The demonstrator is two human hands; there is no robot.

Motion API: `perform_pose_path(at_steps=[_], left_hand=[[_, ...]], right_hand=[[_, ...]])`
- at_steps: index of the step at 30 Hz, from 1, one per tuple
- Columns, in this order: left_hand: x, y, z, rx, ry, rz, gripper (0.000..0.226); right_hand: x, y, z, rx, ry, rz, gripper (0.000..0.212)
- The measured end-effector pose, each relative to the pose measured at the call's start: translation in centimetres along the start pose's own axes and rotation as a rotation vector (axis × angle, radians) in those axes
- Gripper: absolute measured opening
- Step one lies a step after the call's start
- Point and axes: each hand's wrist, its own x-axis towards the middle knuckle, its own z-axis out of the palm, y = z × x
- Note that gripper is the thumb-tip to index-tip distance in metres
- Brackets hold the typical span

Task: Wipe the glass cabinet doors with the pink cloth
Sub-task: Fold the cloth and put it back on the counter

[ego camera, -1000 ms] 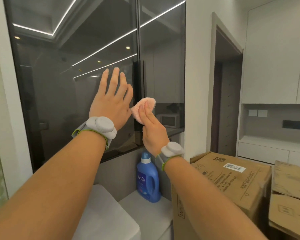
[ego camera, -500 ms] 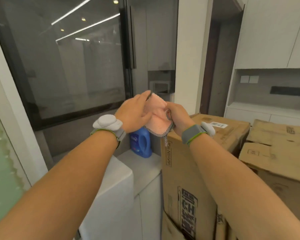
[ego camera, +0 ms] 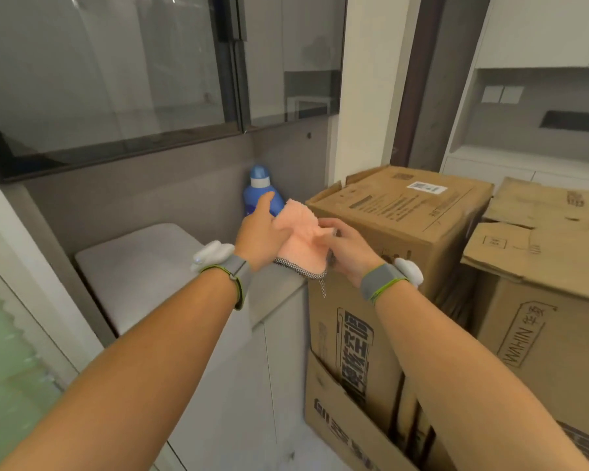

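The pink cloth (ego camera: pixel 300 237) with a grey checked edge is stretched between both hands, low in front of me. My left hand (ego camera: pixel 261 229) grips its left side and my right hand (ego camera: pixel 346 246) pinches its right side. The dark glass cabinet doors (ego camera: pixel 116 69) fill the upper left, well above the hands, with a vertical seam between the left door and the right door (ego camera: pixel 293 56). Neither hand touches the glass.
A blue detergent bottle (ego camera: pixel 261 188) stands in the corner just behind my left hand. A white appliance top (ego camera: pixel 133 266) and a white counter lie below the doors. Tall cardboard boxes (ego camera: pixel 405 205) stand close on the right, more boxes (ego camera: pixel 541 232) beyond them.
Both hands came down off the glass to waist height. The left hand, flat on the door before, has taken hold of the cloth. The view tilted downward.
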Motion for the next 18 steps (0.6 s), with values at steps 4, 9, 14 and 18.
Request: perform_pose_path(at_steps=[4,9,14,18], left_hand=[[-1.0,-2.9,3.6,-0.117,0.027,-0.118,0.062],[-2.8,-6.8,7.8,-0.261,-0.060,-0.244,0.015],[-4.0,-9.0,11.3,-0.570,-0.048,-0.506,0.013],[-4.1,-10.5,13.0,-0.538,0.011,-0.557,0.035]], right_hand=[[-0.7,4.7,0.2,-0.238,0.153,-0.067,0.032],[-0.8,9.0,-0.3,-0.329,0.203,-0.078,0.028],[0.2,12.6,0.6,-0.339,0.150,-0.008,0.036],[1.1,14.9,2.1,-0.314,0.094,0.023,0.039]])
